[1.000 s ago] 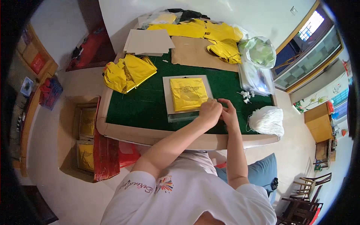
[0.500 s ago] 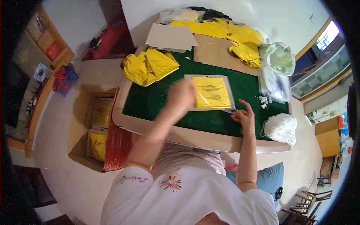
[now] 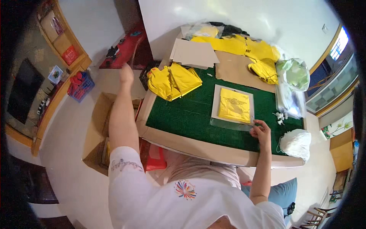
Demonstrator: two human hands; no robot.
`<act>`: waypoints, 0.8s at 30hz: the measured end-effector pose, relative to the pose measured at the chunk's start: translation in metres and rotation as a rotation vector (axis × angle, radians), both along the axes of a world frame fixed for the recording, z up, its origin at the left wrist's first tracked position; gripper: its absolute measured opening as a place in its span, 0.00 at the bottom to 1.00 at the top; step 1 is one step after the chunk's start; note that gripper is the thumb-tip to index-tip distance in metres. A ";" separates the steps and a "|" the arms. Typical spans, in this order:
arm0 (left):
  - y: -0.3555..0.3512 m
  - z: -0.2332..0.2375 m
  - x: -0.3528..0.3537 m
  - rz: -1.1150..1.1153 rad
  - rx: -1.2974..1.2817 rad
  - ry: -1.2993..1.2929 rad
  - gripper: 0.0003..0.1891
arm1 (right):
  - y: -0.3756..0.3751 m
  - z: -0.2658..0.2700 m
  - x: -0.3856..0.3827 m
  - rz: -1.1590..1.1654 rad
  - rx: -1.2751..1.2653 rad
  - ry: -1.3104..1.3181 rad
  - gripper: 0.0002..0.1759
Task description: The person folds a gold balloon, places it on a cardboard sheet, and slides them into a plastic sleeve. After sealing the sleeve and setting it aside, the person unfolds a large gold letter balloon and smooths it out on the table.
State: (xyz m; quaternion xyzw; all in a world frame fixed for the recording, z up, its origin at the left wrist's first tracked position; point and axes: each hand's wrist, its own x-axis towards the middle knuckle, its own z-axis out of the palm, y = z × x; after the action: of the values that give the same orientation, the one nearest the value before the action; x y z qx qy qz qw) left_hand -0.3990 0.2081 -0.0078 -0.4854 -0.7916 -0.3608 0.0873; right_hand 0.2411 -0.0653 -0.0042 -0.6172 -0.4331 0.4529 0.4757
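On the green table surface (image 3: 183, 110) lies a flat yellow folded packet (image 3: 234, 106) with dark printing, backed by a pale board. Around it is a clear plastic bag (image 3: 232, 124), its free edge towards me. My right hand (image 3: 262, 131) pinches the bag's near right corner between thumb and fingers. Far out to the left, past the table's edge, my left hand (image 3: 127, 75) is stretched away from the packet, nearest the crumpled yellow bundle (image 3: 173, 82). Its fingers are too small and smeared to make out.
Pale boards (image 3: 194, 52), brown cardboard (image 3: 232, 70) and yellow sheeting (image 3: 263, 47) cover the table's back. A clear bag stack (image 3: 289, 99), small white pieces (image 3: 281, 117) and a white string bundle (image 3: 296, 144) lie right. An open carton (image 3: 95, 141) stands left on the floor.
My left hand has left the packet and swung far left. My right hand, spread at the bag's corner before, now pinches it. The bagged packet has turned slightly, and the whole view has shifted.
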 end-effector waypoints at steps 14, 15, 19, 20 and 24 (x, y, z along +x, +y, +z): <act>-0.056 0.060 0.039 -0.532 -0.697 -1.010 0.08 | 0.000 0.000 0.002 0.002 -0.015 0.057 0.10; -0.043 0.046 0.024 -0.417 -0.989 -0.626 0.08 | 0.000 0.000 0.000 -0.003 -0.014 0.059 0.10; -0.044 0.034 0.029 -0.655 -0.565 -1.271 0.10 | -0.002 -0.002 -0.002 -0.001 0.011 0.039 0.10; -0.038 0.031 0.023 -0.652 -0.615 -1.221 0.11 | -0.002 -0.001 -0.001 0.002 0.022 0.056 0.09; -0.019 0.026 0.044 -0.481 -0.496 -0.536 0.06 | -0.002 0.000 -0.003 -0.001 0.023 0.045 0.09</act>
State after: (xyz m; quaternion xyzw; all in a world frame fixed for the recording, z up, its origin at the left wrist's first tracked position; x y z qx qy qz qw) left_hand -0.3553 0.1887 0.0181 -0.5516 -0.7131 -0.2833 -0.3271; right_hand 0.2377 -0.0674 -0.0037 -0.6014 -0.4272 0.4615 0.4928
